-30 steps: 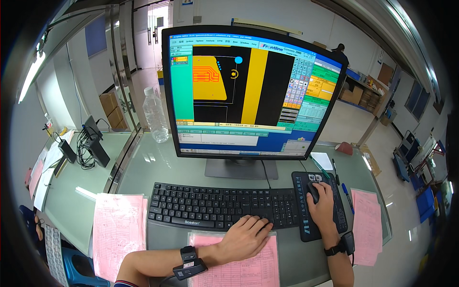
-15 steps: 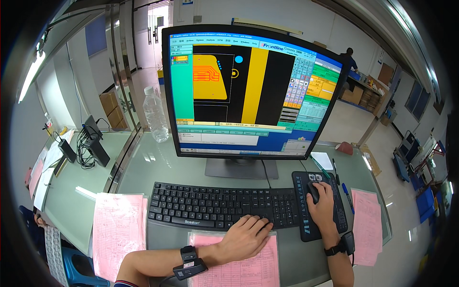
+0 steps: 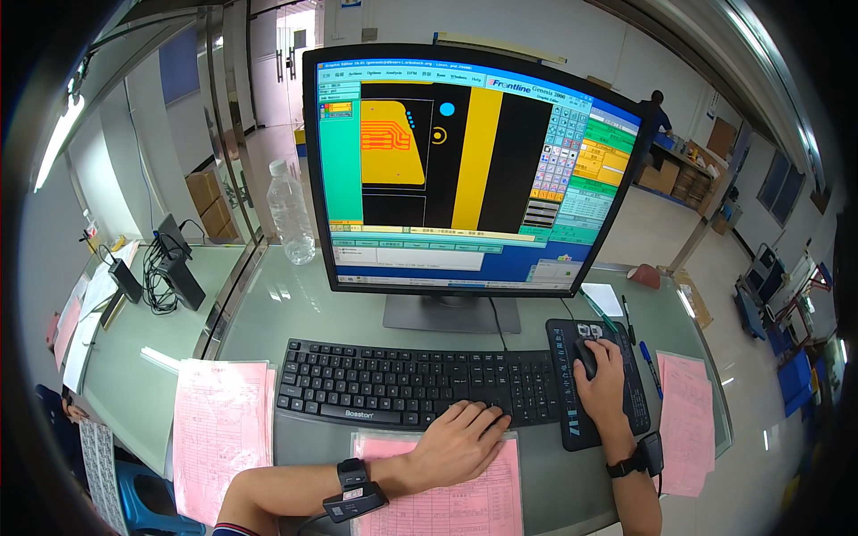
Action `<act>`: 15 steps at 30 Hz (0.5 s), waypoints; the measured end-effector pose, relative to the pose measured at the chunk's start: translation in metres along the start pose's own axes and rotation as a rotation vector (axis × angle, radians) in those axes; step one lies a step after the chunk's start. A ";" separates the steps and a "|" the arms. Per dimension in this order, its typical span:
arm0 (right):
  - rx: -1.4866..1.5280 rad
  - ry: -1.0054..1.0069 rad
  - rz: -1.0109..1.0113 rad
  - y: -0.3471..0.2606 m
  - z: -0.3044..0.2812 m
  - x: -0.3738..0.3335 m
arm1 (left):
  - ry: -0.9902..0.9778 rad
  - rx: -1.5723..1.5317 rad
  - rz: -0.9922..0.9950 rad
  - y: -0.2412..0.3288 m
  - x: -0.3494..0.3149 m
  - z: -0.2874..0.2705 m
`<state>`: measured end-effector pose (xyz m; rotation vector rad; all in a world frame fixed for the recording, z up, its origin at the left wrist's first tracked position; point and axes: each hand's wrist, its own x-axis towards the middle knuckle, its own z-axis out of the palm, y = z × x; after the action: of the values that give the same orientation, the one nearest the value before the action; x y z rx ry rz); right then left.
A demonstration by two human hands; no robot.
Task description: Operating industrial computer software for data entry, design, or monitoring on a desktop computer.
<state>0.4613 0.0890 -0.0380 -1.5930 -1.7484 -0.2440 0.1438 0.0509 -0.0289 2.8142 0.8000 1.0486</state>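
Note:
My right hand (image 3: 601,380) is closed over a black computer mouse (image 3: 586,359), which sits on a dark mouse pad (image 3: 574,429). My left hand (image 3: 462,444) holds nothing; its slightly bent fingers rest at the lower right part of a black keyboard (image 3: 366,380). Under that palm and wrist lies a pink printed form (image 3: 438,509). Behind the keyboard stands a monitor (image 3: 411,295), its screen showing a drawing program with yellow and orange shapes on black. Each wrist wears a black strap with a small device.
Left of the monitor stands a clear plastic bottle (image 3: 290,214). Pink sheets (image 3: 223,438) lie left of the keyboard, and more pink sheets (image 3: 684,420) at the right edge. Pens, including a blue pen (image 3: 651,371), lie beside the mouse pad. Black adapters with cables (image 3: 181,284) are on the side table.
The drawing on the screen has shifted very slightly, and its white outline looks different. Both hands have stayed in place. The distant person at the back right has moved a little.

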 end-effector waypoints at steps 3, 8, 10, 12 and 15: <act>0.002 -0.003 0.004 -0.001 -0.001 0.000 | -0.006 0.017 -0.003 0.000 -0.001 0.001; -0.006 -0.006 0.001 -0.001 -0.001 0.000 | -0.013 0.031 -0.005 -0.001 -0.001 0.001; -0.005 -0.009 -0.001 -0.001 -0.001 0.000 | -0.018 0.036 -0.006 -0.001 -0.001 0.001; -0.005 -0.010 -0.002 0.000 -0.001 0.000 | -0.018 0.034 -0.006 -0.001 -0.001 0.001; -0.005 -0.008 -0.007 0.001 0.000 0.000 | -0.020 0.032 -0.006 -0.001 -0.001 0.002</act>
<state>0.4624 0.0889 -0.0383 -1.5939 -1.7612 -0.2461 0.1436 0.0512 -0.0314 2.8425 0.8296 1.0136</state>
